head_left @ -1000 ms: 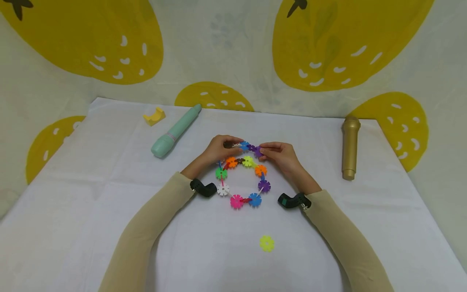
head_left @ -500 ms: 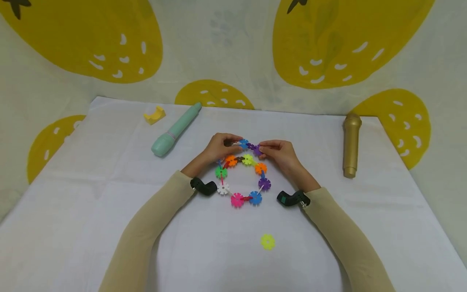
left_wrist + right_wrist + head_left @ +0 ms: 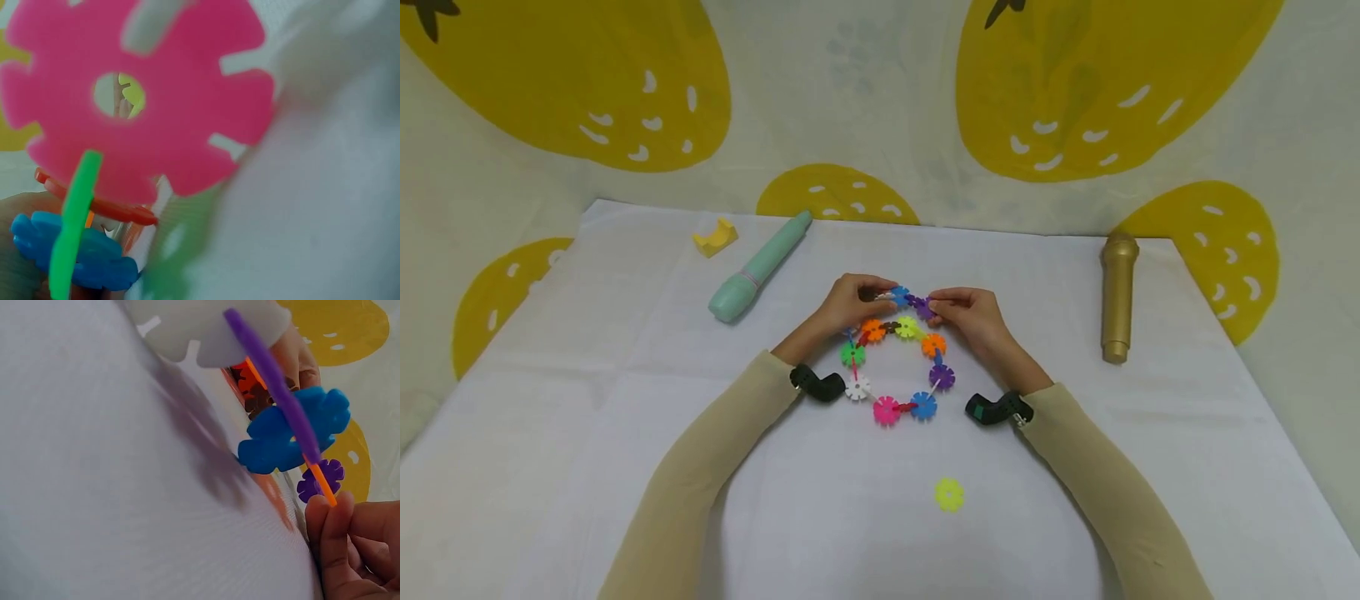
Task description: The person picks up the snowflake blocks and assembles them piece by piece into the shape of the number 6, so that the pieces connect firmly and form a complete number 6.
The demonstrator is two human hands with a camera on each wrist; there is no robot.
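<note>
Interlocking plastic flower discs form a colourful ring on the white cloth in the head view, with a pink disc point(image 3: 886, 411) at its near side. At the far side of the ring, my left hand point(image 3: 848, 302) pinches the end of a short chain of discs beside a blue disc point(image 3: 899, 297). My right hand point(image 3: 973, 319) pinches the purple disc point(image 3: 924, 308) at the chain's other end between thumb and fingers. In the right wrist view, the right fingertips point(image 3: 331, 515) are together, with a purple disc point(image 3: 320, 480) right behind them. Parts of the chain are hidden by the left fingers.
One loose yellow disc point(image 3: 950, 495) lies near the front. A mint-green microphone-shaped toy point(image 3: 762, 267) and a small yellow cradle point(image 3: 715, 238) lie at the back left. A gold microphone point(image 3: 1118, 298) lies at the right. Behind stands a fruit-print curtain point(image 3: 857, 100).
My right hand has shifted slightly left with the purple disc, a little nearer to the left hand. The left hand and the ring stay almost in place.
</note>
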